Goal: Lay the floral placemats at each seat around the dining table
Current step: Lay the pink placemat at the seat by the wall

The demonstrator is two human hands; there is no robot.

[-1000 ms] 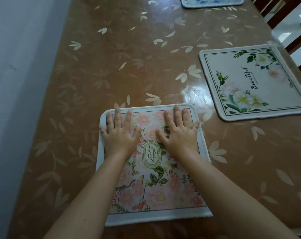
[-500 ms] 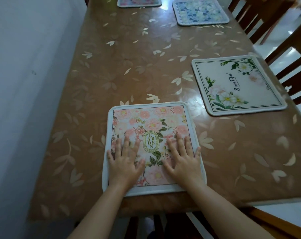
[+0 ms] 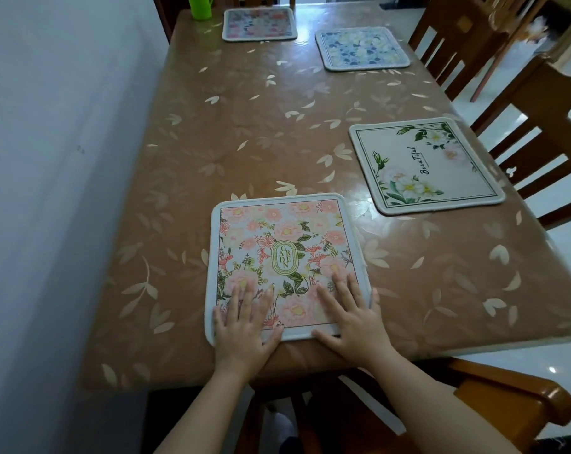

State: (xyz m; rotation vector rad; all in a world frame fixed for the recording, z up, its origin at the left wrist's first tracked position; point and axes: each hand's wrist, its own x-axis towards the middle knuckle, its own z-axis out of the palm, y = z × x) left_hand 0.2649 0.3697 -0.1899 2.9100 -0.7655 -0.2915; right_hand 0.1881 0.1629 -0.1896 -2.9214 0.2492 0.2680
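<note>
The only container in view is a green cup [image 3: 199, 6] at the far left corner of the dining table [image 3: 245, 126]. It is cut off by the top of the frame, so whether anything is in it cannot be told.

The pink "GARDEN" placemat [image 3: 287, 244] lies flat at the near end of the table, its near edge just short of the table's edge and roughly parallel to it. The left hand [image 3: 241, 326] rests flat on its near left corner and the right hand [image 3: 349, 319] on its near right corner. Both have fingers straight and spread, gripping nothing, with the heels of the palms over the mat's near border.

The white "Beautiful" placemat [image 3: 425, 165] sits along the right edge, close to the rim. The blue floral placemat [image 3: 362, 49] lies farther along that side, and another pink placemat [image 3: 259, 24] is at the far end. All four are well apart.

The table's left edge runs along a pale wall [image 3: 48, 158]. Wooden chairs [image 3: 539, 132] stand along the right side, and one chair [image 3: 506, 398] is at the near end beside the person. The middle of the brown leaf-patterned tablecloth is open.
</note>
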